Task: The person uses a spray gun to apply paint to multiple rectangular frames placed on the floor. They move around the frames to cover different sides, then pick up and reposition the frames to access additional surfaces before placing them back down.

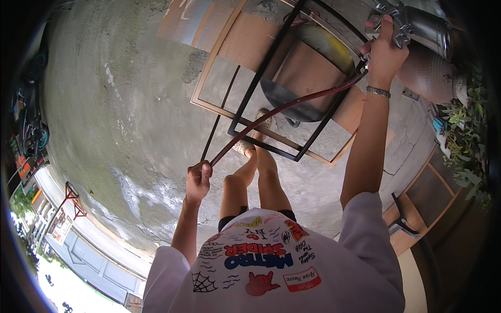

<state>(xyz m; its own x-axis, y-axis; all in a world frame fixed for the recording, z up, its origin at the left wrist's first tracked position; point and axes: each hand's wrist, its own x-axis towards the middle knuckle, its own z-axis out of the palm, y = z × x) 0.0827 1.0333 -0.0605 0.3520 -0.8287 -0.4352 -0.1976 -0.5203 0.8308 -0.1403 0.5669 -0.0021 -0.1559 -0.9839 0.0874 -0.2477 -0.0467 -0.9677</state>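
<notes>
Silver metal spray gun with a fat cylindrical cup [399,25] sits in the right hand [386,52], upper right of the view; those fingers are wrapped round it, but whether the trigger is pressed cannot be told. Left hand [198,180], lower and to the left, has its fingers closed firmly round a dark red flexible hose [292,104]. The hose bows between the hands and crosses in front of a black rectangular frame [266,69] and a light tan thin-barred frame [219,49]; contact with either is unclear. Judged risks: slack in the hose, if the left hand lowers or lets go, could drag over the black bars and mark them or shift the frame; a hard pull could twist the gun off aim; tipping the cup too far might leak any contents. The bare legs and pale perforated clogs [242,147] are near the frames' lower edges, so a careless step could knock a corner. Writing: the white T-shirt [250,281] carries legible red, blue, yellow and black lettering, a web drawing, a red hand and a red-and-white tag print; wording not transcribed. Pale distant sign [60,229] at left: too small to read. No marking discernible on the gun.
</notes>
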